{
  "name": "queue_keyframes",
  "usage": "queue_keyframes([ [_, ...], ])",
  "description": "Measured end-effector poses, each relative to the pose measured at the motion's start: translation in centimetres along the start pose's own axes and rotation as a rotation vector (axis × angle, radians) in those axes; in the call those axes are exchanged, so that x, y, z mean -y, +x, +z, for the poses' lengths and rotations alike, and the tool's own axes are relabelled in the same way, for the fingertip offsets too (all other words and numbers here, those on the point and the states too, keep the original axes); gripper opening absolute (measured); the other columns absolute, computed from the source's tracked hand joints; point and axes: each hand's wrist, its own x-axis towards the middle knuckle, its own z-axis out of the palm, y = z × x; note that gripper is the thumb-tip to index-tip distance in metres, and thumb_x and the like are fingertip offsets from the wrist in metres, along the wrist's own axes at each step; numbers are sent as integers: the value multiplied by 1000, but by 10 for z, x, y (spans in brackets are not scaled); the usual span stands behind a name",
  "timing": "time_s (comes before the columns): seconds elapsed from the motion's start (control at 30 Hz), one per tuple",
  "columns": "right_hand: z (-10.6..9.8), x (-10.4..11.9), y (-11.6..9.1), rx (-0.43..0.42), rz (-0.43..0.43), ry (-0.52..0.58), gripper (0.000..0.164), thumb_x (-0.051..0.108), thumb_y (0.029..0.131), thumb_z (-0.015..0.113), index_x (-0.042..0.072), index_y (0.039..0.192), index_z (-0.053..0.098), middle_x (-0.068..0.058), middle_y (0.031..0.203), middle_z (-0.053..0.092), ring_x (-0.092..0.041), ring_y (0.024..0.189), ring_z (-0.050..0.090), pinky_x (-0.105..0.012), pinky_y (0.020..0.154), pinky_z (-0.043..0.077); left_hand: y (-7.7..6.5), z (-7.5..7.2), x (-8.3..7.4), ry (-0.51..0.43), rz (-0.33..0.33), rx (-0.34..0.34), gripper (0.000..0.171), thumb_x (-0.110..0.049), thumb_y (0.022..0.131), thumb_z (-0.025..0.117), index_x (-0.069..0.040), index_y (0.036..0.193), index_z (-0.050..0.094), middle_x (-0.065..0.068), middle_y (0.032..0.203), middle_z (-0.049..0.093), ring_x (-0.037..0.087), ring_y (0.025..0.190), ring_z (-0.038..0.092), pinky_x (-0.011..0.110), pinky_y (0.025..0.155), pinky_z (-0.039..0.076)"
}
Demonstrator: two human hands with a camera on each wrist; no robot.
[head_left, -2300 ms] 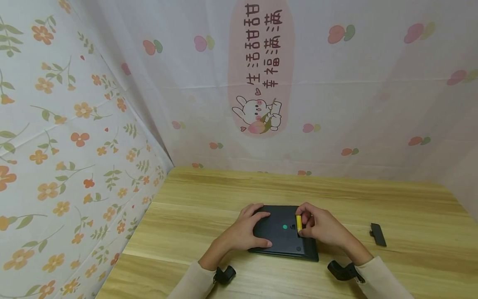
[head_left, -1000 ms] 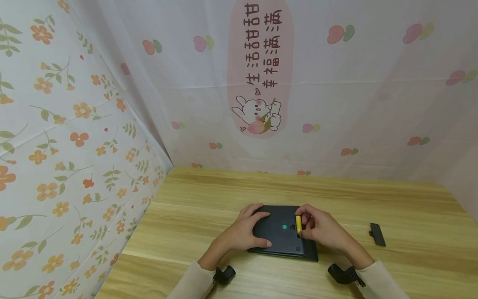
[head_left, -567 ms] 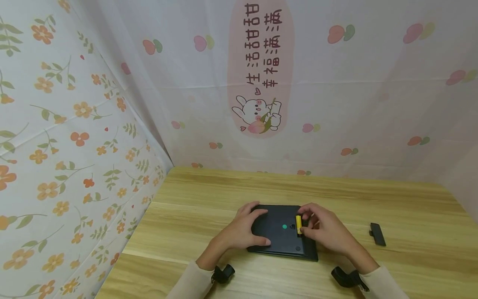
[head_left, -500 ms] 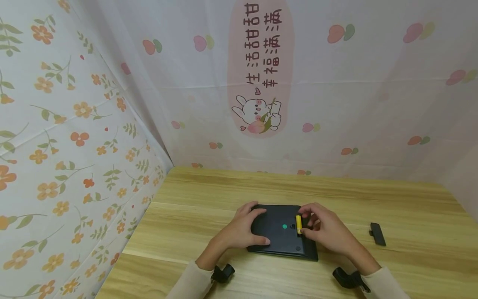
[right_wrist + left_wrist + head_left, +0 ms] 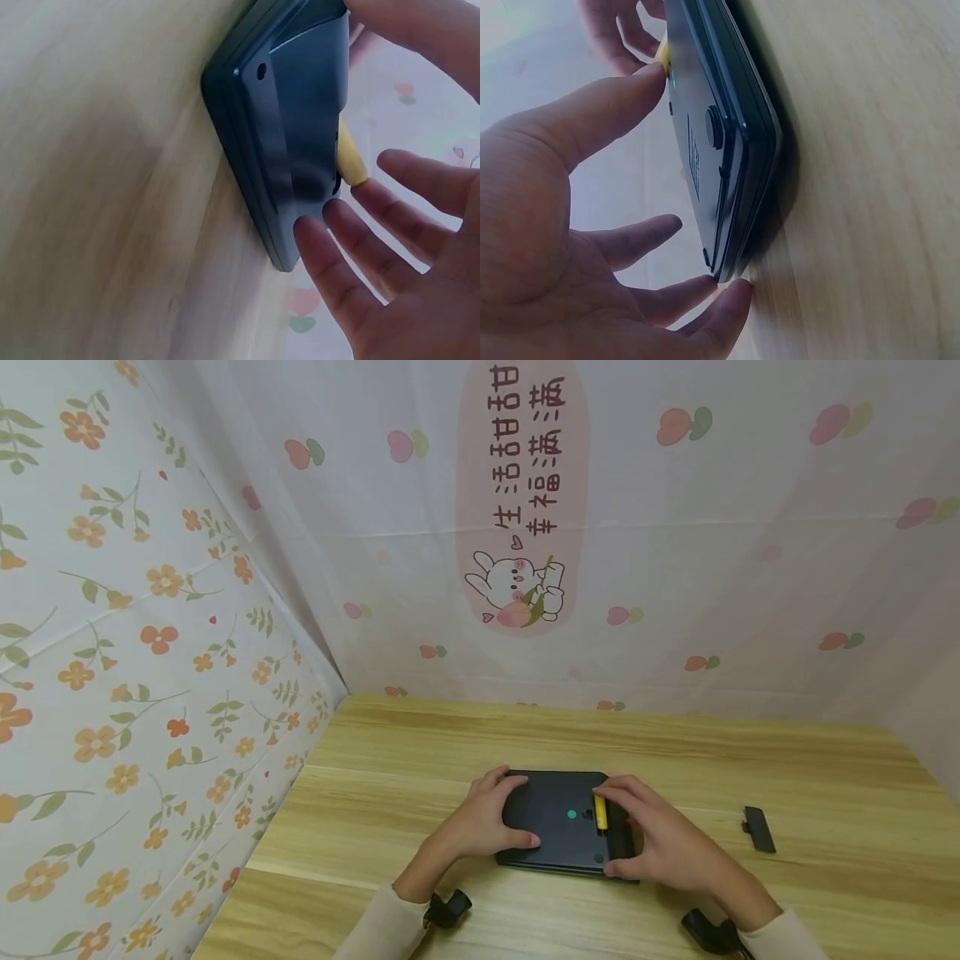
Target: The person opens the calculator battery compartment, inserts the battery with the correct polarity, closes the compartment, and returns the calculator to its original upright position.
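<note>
A flat black device (image 5: 551, 818), calculator-like with its back up, lies on the wooden table. Its slot near the right end holds a yellow battery (image 5: 601, 812); one end sticks up out of it in the right wrist view. My left hand (image 5: 486, 818) rests spread on the device's left part, thumb on the back and fingertips at its edge. My right hand (image 5: 663, 843) spans the right end. Its thumb touches the near corner, and a fingertip is at the battery's far end. In the right wrist view the fingers (image 5: 401, 225) are loosely extended, touching the device and battery.
A small black battery cover (image 5: 760, 829) lies on the table (image 5: 840, 777) to the right. Patterned cloth (image 5: 637, 527) hangs behind the table and on its left. Black straps with camera mounts (image 5: 447, 910) sit at both wrists.
My right thumb has left the battery and moved to the near corner as the right hand spread out, showing more of the battery. The left hand has slid slightly left.
</note>
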Motion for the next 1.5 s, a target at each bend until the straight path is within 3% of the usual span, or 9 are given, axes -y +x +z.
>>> queue_keyframes([
  [0.17, 2, 0, -3, -2, -6, -71, 101, 48, 78, 101, 8, 158, 55, -11, 160, 48, -39, 142, 54, -59, 101, 56, 0, 0, 0, 7, 0, 1, 91, -40, 88, 91, -9, 163, 51, 22, 177, 28, 45, 159, 29, 69, 115, 42],
  [0.6, 3, -2, -4, 14, 29, -86, 117, 41, 75, 104, 2, 166, 43, -17, 163, 44, -42, 144, 52, -60, 102, 55, 2, 1, 3, -33, -52, -31, 87, -39, 90, 88, -8, 163, 52, 28, 173, 33, 49, 158, 33, 69, 116, 41],
  [1.1, 7, -1, -3, -19, 9, -108, 109, 35, 70, 107, 1, 157, 51, -10, 155, 46, -34, 139, 54, -54, 100, 57, 7, 4, 12, -91, -10, -64, 83, -38, 92, 87, -7, 162, 53, 19, 168, 45, 42, 151, 43, 61, 117, 43],
  [1.5, 7, -4, -4, -31, -19, -109, 104, 39, 71, 106, 3, 154, 54, -10, 154, 47, -32, 136, 55, -53, 99, 57, 7, 5, 9, -163, -10, -90, 79, -37, 94, 85, -6, 159, 55, 20, 163, 51, 43, 148, 46, 61, 114, 44],
])
